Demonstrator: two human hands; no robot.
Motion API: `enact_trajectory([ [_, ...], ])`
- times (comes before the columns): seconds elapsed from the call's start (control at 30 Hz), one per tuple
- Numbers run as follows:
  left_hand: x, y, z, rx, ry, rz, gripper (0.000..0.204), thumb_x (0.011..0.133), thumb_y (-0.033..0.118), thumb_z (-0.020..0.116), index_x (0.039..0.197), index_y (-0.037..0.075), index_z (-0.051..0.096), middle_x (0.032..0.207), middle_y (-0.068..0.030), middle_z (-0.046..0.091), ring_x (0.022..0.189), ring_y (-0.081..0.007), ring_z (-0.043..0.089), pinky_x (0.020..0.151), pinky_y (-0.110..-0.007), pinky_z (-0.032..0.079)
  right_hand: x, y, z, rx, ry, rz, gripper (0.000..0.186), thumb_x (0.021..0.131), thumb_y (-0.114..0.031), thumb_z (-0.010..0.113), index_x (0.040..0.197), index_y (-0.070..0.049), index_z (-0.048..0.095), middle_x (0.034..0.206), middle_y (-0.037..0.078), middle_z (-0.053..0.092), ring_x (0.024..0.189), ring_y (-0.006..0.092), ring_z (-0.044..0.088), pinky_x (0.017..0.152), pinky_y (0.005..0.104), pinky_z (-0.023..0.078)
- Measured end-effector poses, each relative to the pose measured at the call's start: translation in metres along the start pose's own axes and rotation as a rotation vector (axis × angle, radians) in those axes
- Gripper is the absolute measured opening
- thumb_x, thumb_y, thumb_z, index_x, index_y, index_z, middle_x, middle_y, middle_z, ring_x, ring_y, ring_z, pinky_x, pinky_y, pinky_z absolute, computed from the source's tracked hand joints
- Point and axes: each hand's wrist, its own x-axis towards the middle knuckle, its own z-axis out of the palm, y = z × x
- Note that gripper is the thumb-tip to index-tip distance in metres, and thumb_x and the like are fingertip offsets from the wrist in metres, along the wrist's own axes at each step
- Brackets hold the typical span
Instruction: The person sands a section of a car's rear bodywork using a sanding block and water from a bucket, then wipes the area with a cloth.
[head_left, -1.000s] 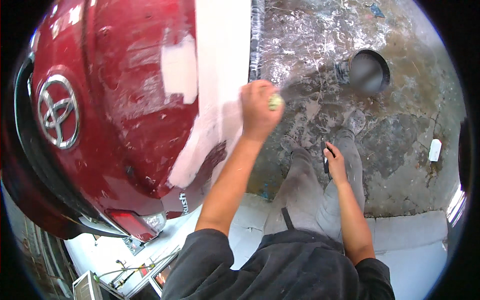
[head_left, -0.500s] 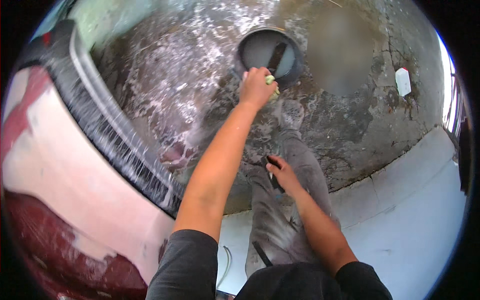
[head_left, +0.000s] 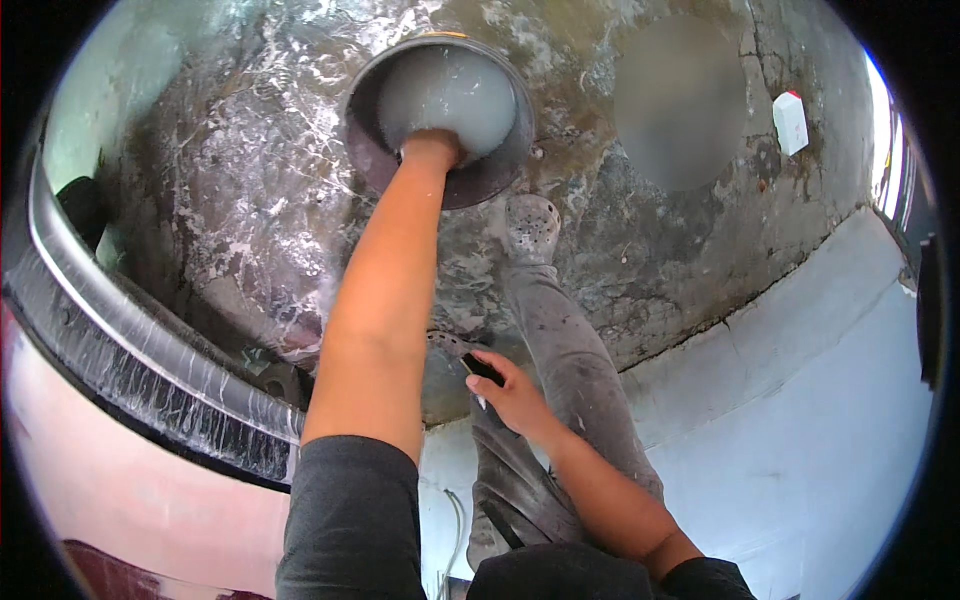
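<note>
A dark round bucket (head_left: 485,183) of cloudy grey water (head_left: 450,85) stands on the wet floor in front of me. My left hand (head_left: 433,147) reaches down into it, sunk past the wrist; its fingers and anything in them are hidden below the water. Lower down, close to my trouser leg, my right hand (head_left: 515,400) is closed around a small black block (head_left: 483,369). A bit of something white shows under its thumb.
To the left curves a vehicle body panel (head_left: 150,450), pale pink with maroon patches, with wet black trim (head_left: 170,390) along its edge. A white bottle (head_left: 790,123) with a red cap is at the far right. My grey shoe (head_left: 532,228) stands beside the bucket.
My left hand, which held a yellow-green sponge-like piece at the bucket's near rim, has gone down into the water. The view has shifted. My right hand still holds the black block.
</note>
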Motion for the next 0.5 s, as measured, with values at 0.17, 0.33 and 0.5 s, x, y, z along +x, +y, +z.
enact_trajectory([
  [0.17, -0.077, -0.009, -0.042, -0.141, 0.013, 0.089, 0.071, 0.087, 0.051, 0.071, 0.144, 0.009, 0.066, 0.146, -0.0201, 0.066, 0.134, -0.0382, 0.064, 0.111, -0.048, 0.051, 0.010, 0.018, -0.002, -0.040, 0.070, -0.053, 0.055, 0.103, -0.030, 0.075, 0.148, -0.002, 0.060, 0.136, 0.011, 0.069, 0.121, 0.0187, 0.063, 0.105, 0.0318, 0.048],
  [0.33, -0.236, -0.036, -0.060, -0.876, 0.104, 0.216, 0.058, 0.088, 0.039, 0.078, 0.135, 0.006, 0.067, 0.125, -0.0143, 0.075, 0.111, -0.0252, 0.073, 0.099, -0.041, 0.057, 0.010, 0.006, 0.001, 0.091, 0.206, -0.112, 0.059, 0.102, -0.031, 0.075, 0.149, 0.001, 0.059, 0.142, 0.014, 0.067, 0.130, 0.0225, 0.060, 0.111, 0.0351, 0.045],
  [0.5, -0.404, -0.047, -0.043, -1.679, 0.067, 0.446, 0.068, 0.093, 0.022, 0.082, 0.151, 0.006, 0.052, 0.128, -0.0087, 0.071, 0.113, -0.0180, 0.070, 0.097, -0.035, 0.057, 0.009, -0.042, 0.004, -0.043, 0.320, -0.422, 0.057, 0.105, -0.032, 0.071, 0.149, 0.003, 0.058, 0.147, 0.017, 0.064, 0.133, 0.0271, 0.060, 0.114, 0.0375, 0.043],
])
